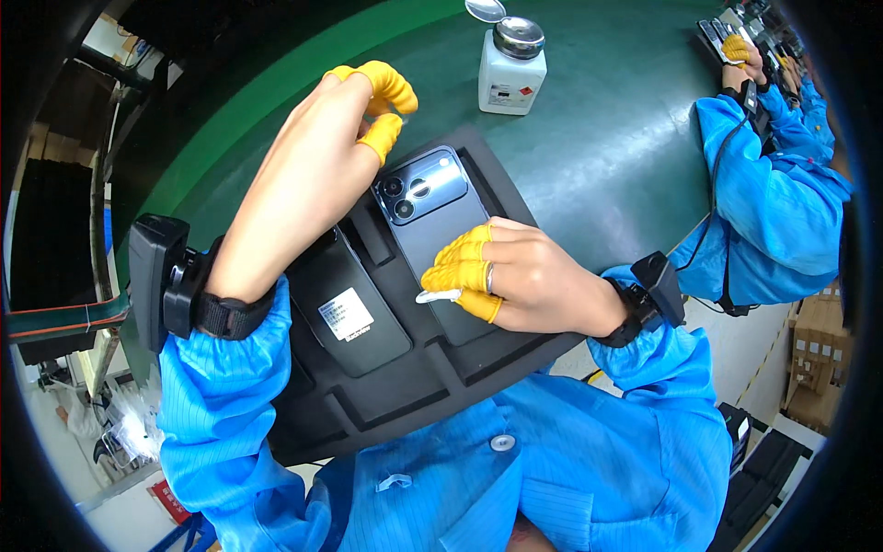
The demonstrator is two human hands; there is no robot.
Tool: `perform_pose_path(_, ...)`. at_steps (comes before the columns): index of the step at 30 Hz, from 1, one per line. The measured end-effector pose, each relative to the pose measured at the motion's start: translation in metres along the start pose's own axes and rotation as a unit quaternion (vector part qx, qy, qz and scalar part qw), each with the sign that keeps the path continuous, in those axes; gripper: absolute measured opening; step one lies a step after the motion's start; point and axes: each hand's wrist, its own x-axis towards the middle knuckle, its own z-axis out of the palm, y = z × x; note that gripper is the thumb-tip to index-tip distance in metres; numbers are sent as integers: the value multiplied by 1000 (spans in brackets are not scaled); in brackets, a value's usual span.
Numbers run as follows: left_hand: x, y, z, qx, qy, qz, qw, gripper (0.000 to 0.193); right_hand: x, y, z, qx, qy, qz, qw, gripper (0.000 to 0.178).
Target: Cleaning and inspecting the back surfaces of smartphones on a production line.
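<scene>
Both my hands wear yellow finger cots. My right hand (524, 276) is closed around a small white wipe (438, 296), whose edge sticks out below the fingers, over the back of a blue-grey smartphone (425, 189). That phone lies camera side up in a slot of a black foam tray (391, 403). Beyond the tray's far left edge hovers my left hand (322, 138), its thumb and forefinger curled together in a pinch; what they hold, if anything, cannot be made out. A second dark phone (382, 336) with a white label lies in the tray's left slot, partly under my left forearm.
A white square bottle (512, 83) with a metal top and raised lid stands on the green table (607, 138) beyond the tray. At the far right, a co-worker in a blue sleeve (773, 198) works at the same table. Cardboard boxes (819, 359) are stacked at the lower right.
</scene>
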Motion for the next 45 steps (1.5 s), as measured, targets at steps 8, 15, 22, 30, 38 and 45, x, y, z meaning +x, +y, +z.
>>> perform_pose_path(8, 4, 4, -2, -40, -26, -106, 993, 22, -1, -1, 1, -3, -11, -10, 1000, 27)
perform_pose_path(15, -2, -2, -8, 36, -19, -51, 998, 23, -3, 1, 1, -11, -16, 0, 1000, 25)
perform_pose_path(22, -19, -3, -16, -6, -138, -67, 988, 18, -4, 1, 1, -19, -26, 2, 999, 25)
perform_pose_path(30, -30, -4, -12, 26, -125, -81, 988, 19, -4, 3, 1, -20, -23, -2, 1000, 27)
perform_pose_path(38, -34, 2, -2, 106, -98, -64, 987, 20, -3, 3, 3, -14, 8, -5, 1000, 23)
perform_pose_path(45, -33, 2, -2, 148, -86, -41, 984, 18, -3, 2, 1, -22, -22, 4, 999, 25)
